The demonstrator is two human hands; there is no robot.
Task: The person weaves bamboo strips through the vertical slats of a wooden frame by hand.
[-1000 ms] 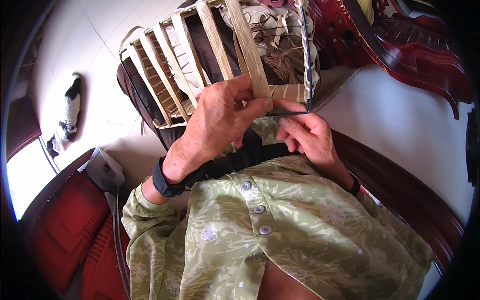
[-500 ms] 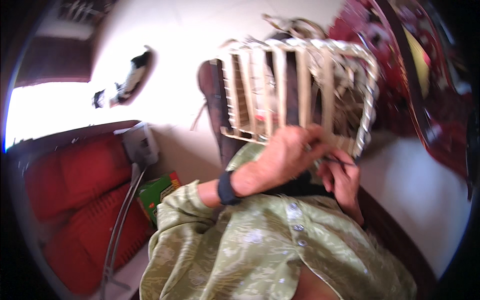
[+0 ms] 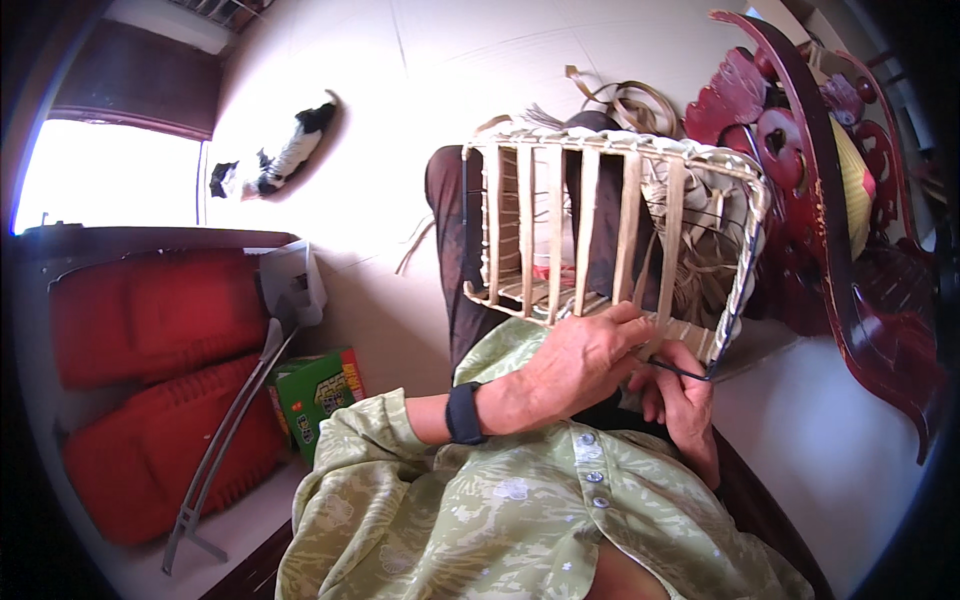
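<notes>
A half-woven basket frame point(image 3: 600, 230) of pale flat strips on a dark wire rim rests on my lap, its open side facing up and left. My left hand point(image 3: 580, 360) reaches across my body and pinches a pale strip at the frame's near edge. A dark band sits on that wrist. My right hand point(image 3: 685, 400) is just below and to the right, fingers closed around the dark wire point(image 3: 690, 372) at the frame's lower corner. Both hands touch the frame's near edge.
A black and white cat point(image 3: 275, 155) lies on the pale floor at the upper left. Red cushions point(image 3: 150, 380) and a green box point(image 3: 320, 390) sit at my left. Carved dark red wooden furniture point(image 3: 830, 200) stands at the right. Loose strips point(image 3: 620, 100) lie beyond the frame.
The view has swung to the left, so the frame now sits right of centre. The frame has turned, showing its side. Both hands have stayed on its near edge.
</notes>
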